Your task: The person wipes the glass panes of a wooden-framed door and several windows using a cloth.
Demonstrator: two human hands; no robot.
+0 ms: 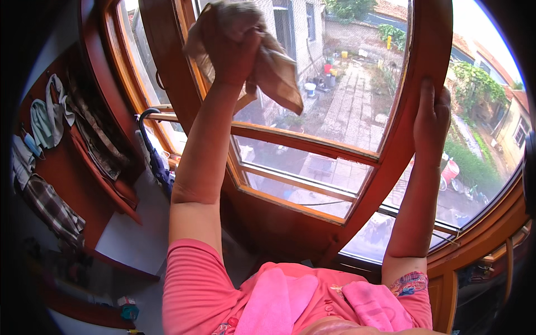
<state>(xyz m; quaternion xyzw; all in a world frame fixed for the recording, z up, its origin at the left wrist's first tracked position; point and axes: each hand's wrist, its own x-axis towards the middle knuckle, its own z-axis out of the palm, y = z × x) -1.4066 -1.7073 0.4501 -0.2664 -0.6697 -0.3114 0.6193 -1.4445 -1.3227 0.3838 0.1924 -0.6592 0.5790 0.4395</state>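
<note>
My left hand [233, 53] is raised high and closed around a crumpled tan cloth [276, 75], whose loose end hangs down to the right. Behind the cloth is the glass pane [335, 106] of a wooden-framed door or window panel; whether the cloth touches the glass I cannot tell. My right hand [432, 114] grips the right edge of the reddish-brown wooden frame [427, 50], with the fingers at its edge. Below the large pane, a wooden crossbar [304, 140] separates it from a smaller lower pane [301, 176]. A pink towel [279, 298] hangs around my neck.
At the left, clothes [53, 206] hang on a reddish-brown board beside a dark umbrella [153, 148] with a curved handle. More window glass [480, 128] stands to the right. Outside lies a paved yard [352, 100] with buckets and plants.
</note>
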